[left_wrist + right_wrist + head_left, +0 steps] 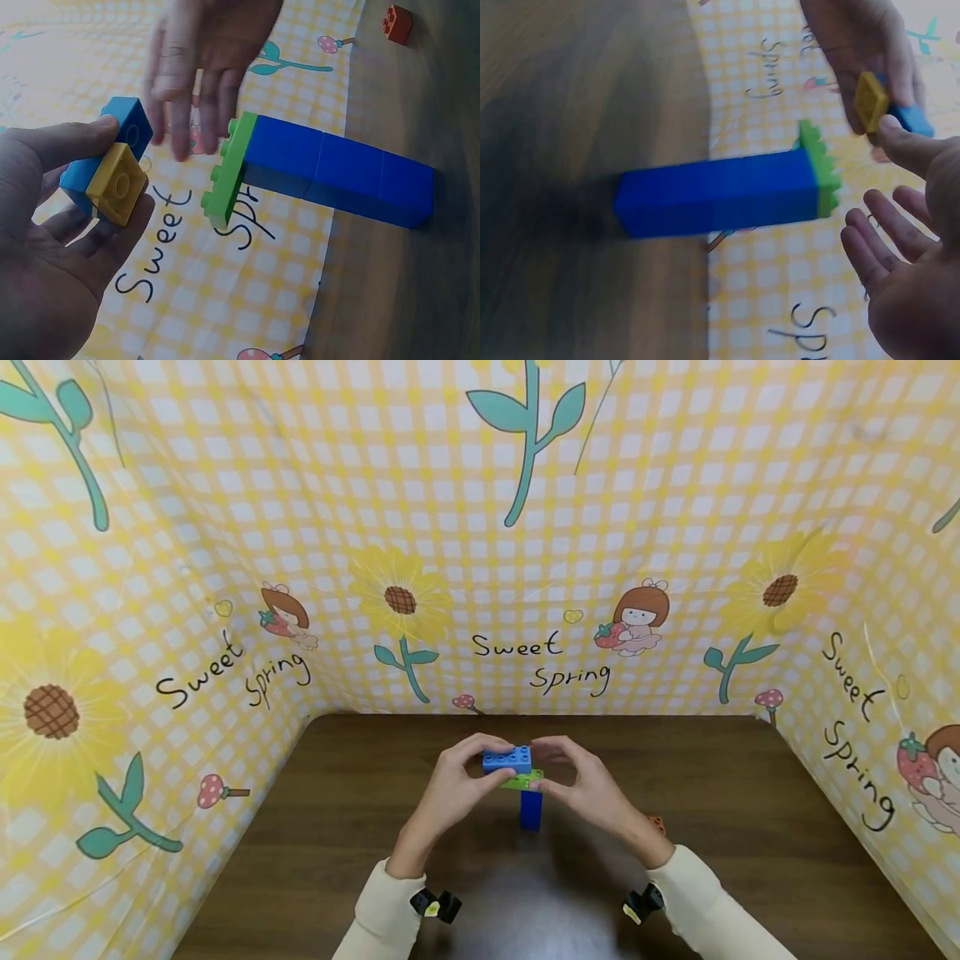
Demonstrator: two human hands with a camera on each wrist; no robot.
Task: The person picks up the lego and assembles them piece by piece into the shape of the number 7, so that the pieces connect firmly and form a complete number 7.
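Note:
My left hand (452,785) pinches a light blue toy brick (507,761) between thumb and fingers. Fixed to that brick's underside is a yellow brick (120,186), seen in both wrist views. Below and apart from them stands an upright tower of dark blue bricks (337,178), topped by a flat green studded piece (231,174) that overhangs it. Beside the tower's top, my right hand (587,783) has its fingers spread and relaxed, with nothing held. In the head view its thumb overlaps the green piece; contact cannot be told.
An orange-red brick (398,25) lies on the dark wooden table (360,777), partly behind the right wrist in the head view. Yellow checked cloth (510,593) with printed flowers and lettering walls off the back and both sides.

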